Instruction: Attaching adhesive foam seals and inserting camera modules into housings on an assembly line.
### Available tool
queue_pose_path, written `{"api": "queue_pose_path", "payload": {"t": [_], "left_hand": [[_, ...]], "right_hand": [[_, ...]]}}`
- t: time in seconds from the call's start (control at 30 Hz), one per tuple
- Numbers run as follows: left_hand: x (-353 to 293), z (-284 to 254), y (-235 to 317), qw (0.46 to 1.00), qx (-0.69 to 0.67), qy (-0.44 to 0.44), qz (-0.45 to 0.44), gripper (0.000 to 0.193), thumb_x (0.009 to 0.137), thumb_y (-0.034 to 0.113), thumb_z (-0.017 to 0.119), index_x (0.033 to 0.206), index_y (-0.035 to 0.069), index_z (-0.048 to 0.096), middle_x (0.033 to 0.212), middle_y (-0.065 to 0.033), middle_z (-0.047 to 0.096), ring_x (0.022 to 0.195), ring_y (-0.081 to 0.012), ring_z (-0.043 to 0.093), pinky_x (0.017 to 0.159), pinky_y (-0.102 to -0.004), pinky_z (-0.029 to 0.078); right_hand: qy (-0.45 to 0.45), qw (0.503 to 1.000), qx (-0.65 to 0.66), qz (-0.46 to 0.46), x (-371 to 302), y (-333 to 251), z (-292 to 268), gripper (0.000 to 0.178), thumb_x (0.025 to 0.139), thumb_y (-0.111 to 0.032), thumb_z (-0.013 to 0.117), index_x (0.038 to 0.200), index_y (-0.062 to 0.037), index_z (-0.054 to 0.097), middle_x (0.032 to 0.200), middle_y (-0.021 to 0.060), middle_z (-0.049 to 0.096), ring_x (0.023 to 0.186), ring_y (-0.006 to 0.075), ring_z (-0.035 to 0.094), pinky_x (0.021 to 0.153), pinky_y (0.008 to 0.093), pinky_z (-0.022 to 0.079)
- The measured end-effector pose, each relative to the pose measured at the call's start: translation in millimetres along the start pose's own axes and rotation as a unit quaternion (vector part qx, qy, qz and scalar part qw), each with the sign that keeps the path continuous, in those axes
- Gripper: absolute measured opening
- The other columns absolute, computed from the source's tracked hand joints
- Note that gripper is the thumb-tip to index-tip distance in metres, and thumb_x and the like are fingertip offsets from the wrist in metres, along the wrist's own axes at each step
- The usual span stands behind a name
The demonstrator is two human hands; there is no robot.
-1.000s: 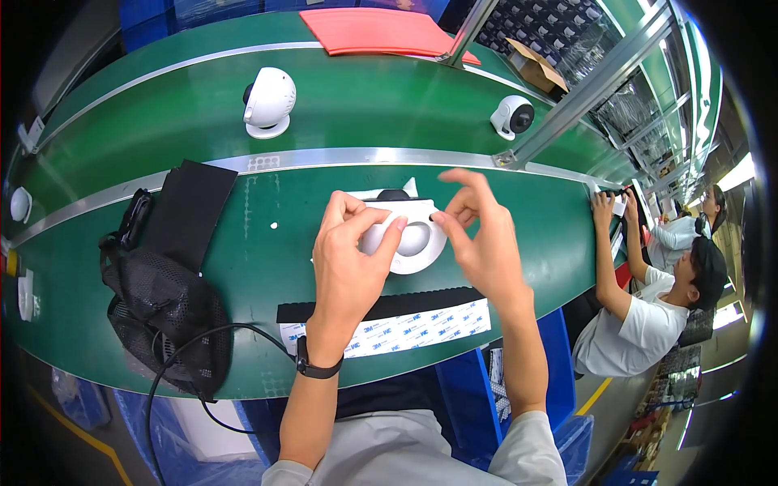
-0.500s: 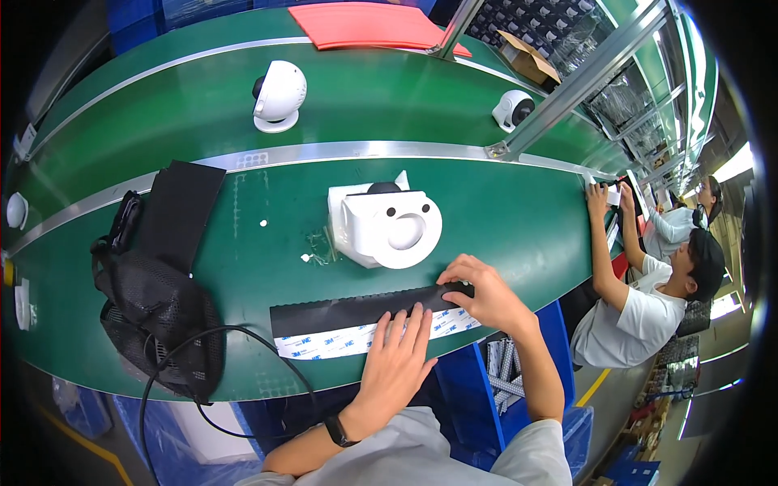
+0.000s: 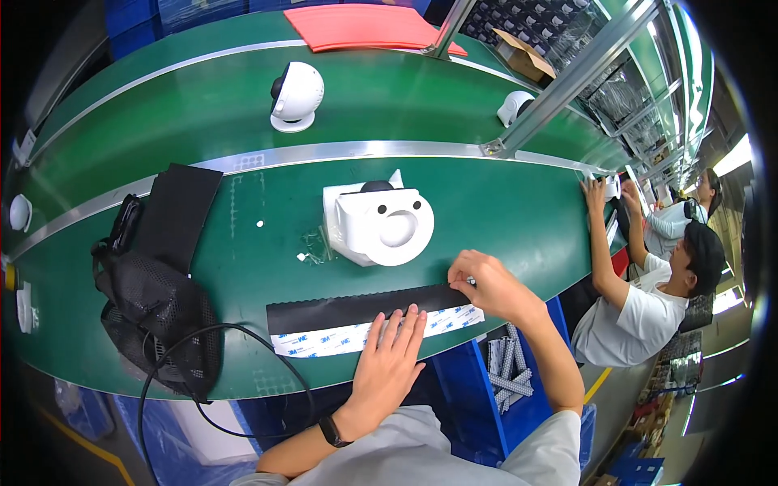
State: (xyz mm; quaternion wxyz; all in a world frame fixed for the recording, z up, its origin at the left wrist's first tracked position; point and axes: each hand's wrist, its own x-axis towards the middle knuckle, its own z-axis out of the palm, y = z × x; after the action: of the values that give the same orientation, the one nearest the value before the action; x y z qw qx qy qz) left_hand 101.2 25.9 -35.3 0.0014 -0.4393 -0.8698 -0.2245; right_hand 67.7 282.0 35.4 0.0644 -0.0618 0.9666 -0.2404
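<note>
A long black adhesive strip [image 3: 348, 306] with a scalloped far edge and a white printed backing [image 3: 324, 340] along its near side lies on the green bench. My left hand [image 3: 389, 360] rests flat on it near the middle, fingers stretched out. At its right end my right hand [image 3: 490, 285] is closed in a pinch, thumb against fingertips; a tiny pale bit shows there, too small to name. Just beyond the strip sits a white rounded device [image 3: 377, 223] with a round ring face and two black dots.
A black mesh bag [image 3: 158, 316] with a cable and a dark flat sheet [image 3: 178, 215] lie left. White camera-like devices [image 3: 298, 93] stand on the green belt behind the metal rail [image 3: 356, 150]. Blue bins [image 3: 470, 389] sit below the bench edge. A co-worker [image 3: 648, 308] works at right.
My right hand has drawn its fingers into a tighter pinch at the strip's right end. My left hand stays flat. The device on the belt has shifted right.
</note>
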Motion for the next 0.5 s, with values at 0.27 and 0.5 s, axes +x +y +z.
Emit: {"api": "queue_pose_path", "payload": {"t": [0.27,0.5], "left_hand": [[0.7,3.9,-1.2,1.000,-0.026,0.012,0.001,0.087,0.089,0.037,0.080,0.158,0.001,0.042,0.157,-0.0169,0.048,0.141,-0.0340,0.049,0.125,-0.0506,0.032],[14.3,-21.4,-15.4,0.979,-0.193,0.049,-0.047,0.069,0.090,0.030,0.080,0.146,-0.002,0.054,0.143,-0.0179,0.057,0.131,-0.0357,0.055,0.115,-0.0482,0.041]], "right_hand": [[0.002,1.000,-0.002,-0.020,-3.0,9.2,-2.7,0.013,0.083,0.006,0.075,0.091,0.0022,0.066,0.090,0.0145,0.067,0.086,0.0308,0.068,0.078,0.0397,0.055],[0.237,0.945,0.225,-0.004,10.3,-35.0,0.8,0.014,0.087,0.011,0.074,0.097,0.0031,0.069,0.097,0.0072,0.067,0.088,0.0154,0.064,0.084,0.0290,0.052]]}}
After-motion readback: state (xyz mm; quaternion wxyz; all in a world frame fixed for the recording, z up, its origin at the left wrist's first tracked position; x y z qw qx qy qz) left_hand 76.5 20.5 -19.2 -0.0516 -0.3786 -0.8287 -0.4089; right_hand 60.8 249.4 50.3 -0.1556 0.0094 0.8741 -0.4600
